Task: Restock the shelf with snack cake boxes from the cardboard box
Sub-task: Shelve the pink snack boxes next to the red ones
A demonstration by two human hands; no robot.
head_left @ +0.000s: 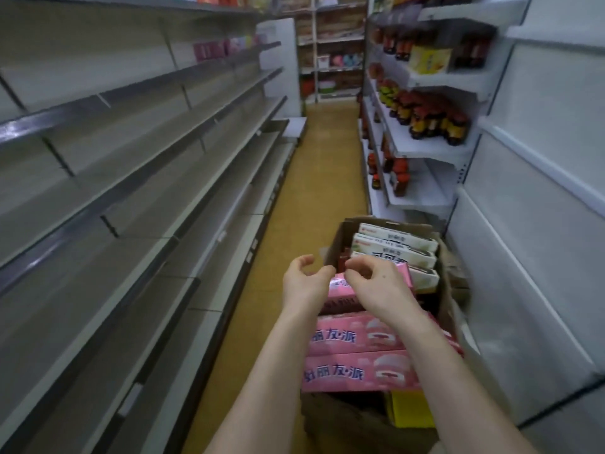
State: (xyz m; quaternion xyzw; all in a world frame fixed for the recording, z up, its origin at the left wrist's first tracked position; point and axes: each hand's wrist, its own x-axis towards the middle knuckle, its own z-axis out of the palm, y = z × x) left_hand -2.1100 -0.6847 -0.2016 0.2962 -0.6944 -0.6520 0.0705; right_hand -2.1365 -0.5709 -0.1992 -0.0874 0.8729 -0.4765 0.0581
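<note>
Shop aisle first: I'm looking down a narrow run of yellow floor (322,165) with long grey shelves (137,178) on my left, bare along the whole near stretch, and white racks on the right carrying rows of dark bottles (429,117). Those grey shelves are, I judge, where the stock belongs.

Below me on the floor sits the cardboard box (348,235), flaps open, just beside the right-hand rack. It is packed: pink snack cake boxes (357,371) lie flat in the near half, pale cream cartons (394,249) stand on edge at the far end, and something yellow (411,409) shows at the near corner.

Both my hands hover over the box's middle. The left hand (302,278) has loosely curled fingers and holds nothing; it sits at the left end of a raised pink carton (342,286). The right hand (379,285) is curled over that carton's top, and I cannot tell whether it has a pinch on it or is only touching.

To do this pick well, I'd take the raised carton at its two short ends, one hand each, and lift straight up so its neighbours don't drag along. Then swing left and set it on a shelf with its printed face out.
</note>
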